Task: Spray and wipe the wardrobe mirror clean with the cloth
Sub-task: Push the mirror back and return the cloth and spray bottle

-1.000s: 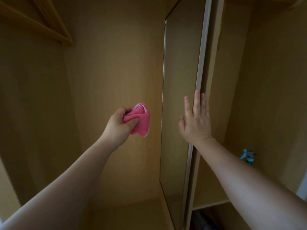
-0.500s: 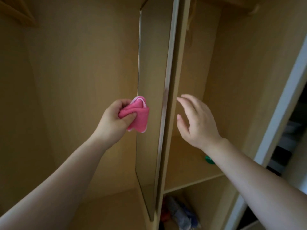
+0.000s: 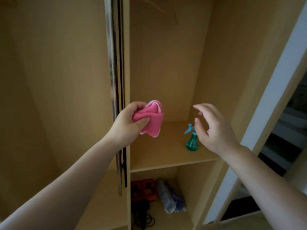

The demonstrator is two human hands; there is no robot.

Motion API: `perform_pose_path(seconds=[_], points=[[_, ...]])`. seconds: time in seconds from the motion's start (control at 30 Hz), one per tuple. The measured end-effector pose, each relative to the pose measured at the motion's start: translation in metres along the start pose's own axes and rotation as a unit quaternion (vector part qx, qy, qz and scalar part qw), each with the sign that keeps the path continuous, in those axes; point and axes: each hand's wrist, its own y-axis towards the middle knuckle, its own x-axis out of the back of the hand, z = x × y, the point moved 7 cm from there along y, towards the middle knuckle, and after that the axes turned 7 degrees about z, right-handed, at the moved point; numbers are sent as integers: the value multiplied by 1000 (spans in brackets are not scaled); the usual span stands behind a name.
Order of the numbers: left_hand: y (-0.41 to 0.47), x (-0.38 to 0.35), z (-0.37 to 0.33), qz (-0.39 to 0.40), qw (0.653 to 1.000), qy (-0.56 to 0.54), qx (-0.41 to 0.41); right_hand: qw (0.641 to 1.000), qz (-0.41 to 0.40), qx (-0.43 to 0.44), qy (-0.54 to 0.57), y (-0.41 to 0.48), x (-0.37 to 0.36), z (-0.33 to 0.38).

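Open air separates the left hand from the right hand, above bare shelf. A green spray bottle stands just below and left of the right hand's fingers. The mirror's edge rises behind the left hand, walling off that side.

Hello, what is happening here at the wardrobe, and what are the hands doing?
A person stands at an open wooden wardrobe. The left hand grips a bunched pink cloth. The right hand is open and empty, fingers spread, just beside a green spray bottle that stands upright on the shelf. The mirror door shows only edge-on, so its glass cannot be judged. Some bagged items lie in the compartment below.
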Motion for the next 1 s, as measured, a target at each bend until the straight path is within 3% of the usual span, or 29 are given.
perform_pose_path(seconds=[0.37,0.7,1.0], points=[[72,-71,78,30,998,-9,61,983,132,-131,-14,-29,-48,-125],[144,-127,162,53,990,-28,129,884,326,-336,5,-51,-125,-253],[162,-164,198,-38,980,17,194,855,416,-301,73,-56,-214,-345]])
